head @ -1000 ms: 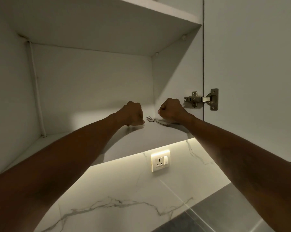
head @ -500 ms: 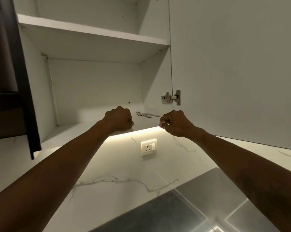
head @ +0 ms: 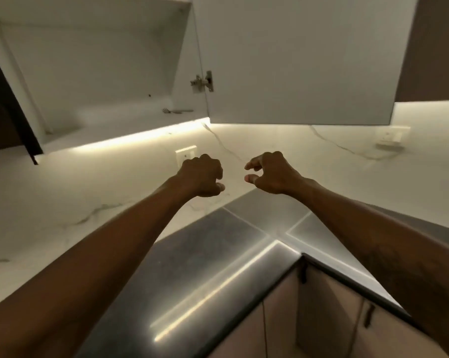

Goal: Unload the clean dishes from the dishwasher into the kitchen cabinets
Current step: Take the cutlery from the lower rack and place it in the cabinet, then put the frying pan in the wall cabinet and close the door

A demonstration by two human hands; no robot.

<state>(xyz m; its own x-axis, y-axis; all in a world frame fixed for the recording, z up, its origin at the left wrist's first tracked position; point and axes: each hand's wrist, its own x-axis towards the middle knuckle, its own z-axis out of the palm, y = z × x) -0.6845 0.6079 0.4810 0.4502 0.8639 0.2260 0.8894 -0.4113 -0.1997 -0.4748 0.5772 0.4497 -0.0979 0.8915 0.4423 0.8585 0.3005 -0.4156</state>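
A white wall cabinet [head: 94, 73] stands open at the upper left. On its bottom shelf, near the right wall, lie forks [head: 175, 111]. The cabinet door [head: 295, 60] hangs open to the right of them. Both hands hover below the cabinet, in front of the marble backsplash. My left hand [head: 201, 177] is curled into a loose fist and holds nothing. My right hand [head: 268, 173] is empty, with thumb and forefinger apart and the other fingers curled.
A dark grey corner countertop [head: 205, 267] lies below the hands, with base cabinet doors [head: 321, 319] under it. A wall socket [head: 185, 153] sits behind my left hand, another socket [head: 392, 136] at the right. A dark door edge [head: 11, 104] is at the left.
Both hands have come out of the cabinet and dropped below its shelf, leaving the forks there. My right hand has loosened from a fist. The view has tilted down to the countertop.
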